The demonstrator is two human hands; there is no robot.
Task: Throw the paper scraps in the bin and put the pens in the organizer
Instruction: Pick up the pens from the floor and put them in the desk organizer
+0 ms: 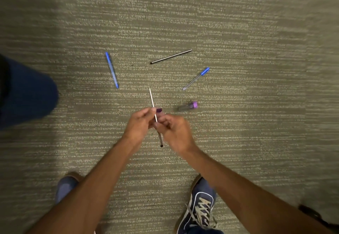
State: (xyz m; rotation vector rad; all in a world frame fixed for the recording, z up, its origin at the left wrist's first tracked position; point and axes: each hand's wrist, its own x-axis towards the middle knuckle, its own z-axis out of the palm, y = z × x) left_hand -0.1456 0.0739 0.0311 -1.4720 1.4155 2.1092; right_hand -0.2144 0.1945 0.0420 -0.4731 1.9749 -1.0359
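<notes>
Both hands meet over the carpet at the frame's centre. My left hand [139,123] and my right hand [174,132] together grip a thin pen refill [153,103] that sticks out above and below the fingers, with a small purple piece [159,109] pinched at the fingertips. On the floor lie a blue pen [112,70] at the left, a thin black refill [171,56] further ahead, a clear pen with a blue cap [196,78] at the right, and a short clear piece with a purple end [187,106] beside my right hand. No paper scraps, bin or organizer are in view.
Grey-green striped carpet [238,32] fills the view. A dark blue object [25,90] sits at the left edge. My two shoes [200,204] [65,188] stand at the bottom.
</notes>
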